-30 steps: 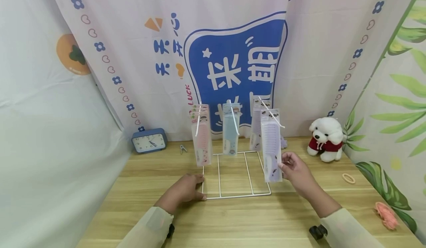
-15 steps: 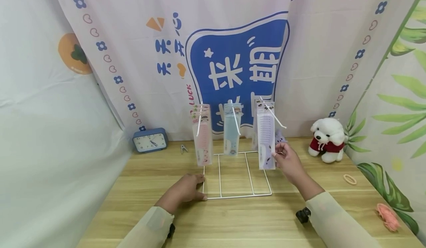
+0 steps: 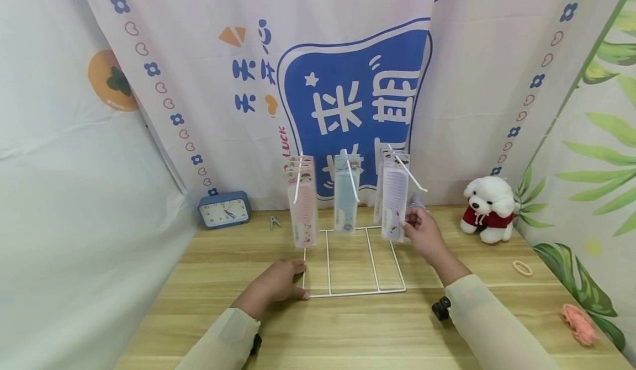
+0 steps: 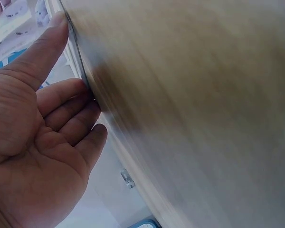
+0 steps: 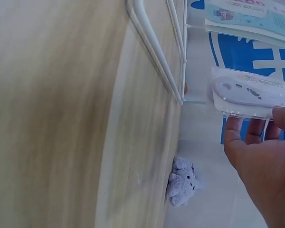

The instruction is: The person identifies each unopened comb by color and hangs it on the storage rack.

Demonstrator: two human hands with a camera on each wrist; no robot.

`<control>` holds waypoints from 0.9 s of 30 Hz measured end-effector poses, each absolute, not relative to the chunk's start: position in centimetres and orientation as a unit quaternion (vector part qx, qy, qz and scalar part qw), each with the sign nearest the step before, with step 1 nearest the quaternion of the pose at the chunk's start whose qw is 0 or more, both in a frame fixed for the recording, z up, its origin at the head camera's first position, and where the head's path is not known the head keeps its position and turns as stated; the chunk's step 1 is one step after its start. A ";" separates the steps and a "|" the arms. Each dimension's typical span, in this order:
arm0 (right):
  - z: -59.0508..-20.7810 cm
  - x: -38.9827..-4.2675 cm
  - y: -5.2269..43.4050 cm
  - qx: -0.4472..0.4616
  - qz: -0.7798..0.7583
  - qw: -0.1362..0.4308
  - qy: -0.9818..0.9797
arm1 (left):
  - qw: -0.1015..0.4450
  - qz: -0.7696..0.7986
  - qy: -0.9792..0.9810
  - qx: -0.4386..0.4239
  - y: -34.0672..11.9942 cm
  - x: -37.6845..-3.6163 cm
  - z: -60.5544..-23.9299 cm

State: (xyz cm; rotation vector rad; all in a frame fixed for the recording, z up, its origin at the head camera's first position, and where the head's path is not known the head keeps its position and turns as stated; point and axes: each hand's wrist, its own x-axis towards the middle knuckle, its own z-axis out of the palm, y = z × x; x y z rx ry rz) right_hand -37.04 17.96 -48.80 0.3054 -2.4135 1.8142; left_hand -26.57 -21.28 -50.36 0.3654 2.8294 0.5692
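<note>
Purple in its clear packet, the comb (image 3: 394, 204) hangs on the right-hand hook of the white wire rack (image 3: 353, 259), pinched at its lower edge by the right hand (image 3: 421, 234). The left hand (image 3: 276, 283) rests with fingers relaxed on the table (image 3: 348, 326), touching the rack's front left corner. Left of the rack stands a blue clock (image 3: 223, 209); right of it sits a white toy dog (image 3: 487, 200).

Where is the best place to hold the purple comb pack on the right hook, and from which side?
Probably its lower end, from the right: the purple comb pack hangs flat on the right hook, bottom edge free, where the right hand already pinches it.
</note>
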 end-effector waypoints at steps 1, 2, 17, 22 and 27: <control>-48.7 -37.1 17.8 0.101 0.596 0.053 -0.795 | 0.116 0.194 0.966 0.125 -21.3 -26.6 -50.4; -48.6 -37.1 17.8 0.103 0.593 0.054 -0.797 | 0.116 0.194 0.966 0.125 -21.2 -26.6 -50.4; -49.3 -38.3 17.6 0.090 0.589 0.085 -0.799 | 0.116 0.199 0.965 0.126 -20.8 -26.8 -50.3; -49.4 -38.3 17.8 0.092 0.596 0.093 -0.793 | 0.120 0.203 0.964 0.123 -20.6 -26.8 -50.2; -49.5 -37.9 18.4 0.089 0.586 0.103 -0.799 | 0.117 0.209 0.963 0.121 -20.8 -27.1 -50.4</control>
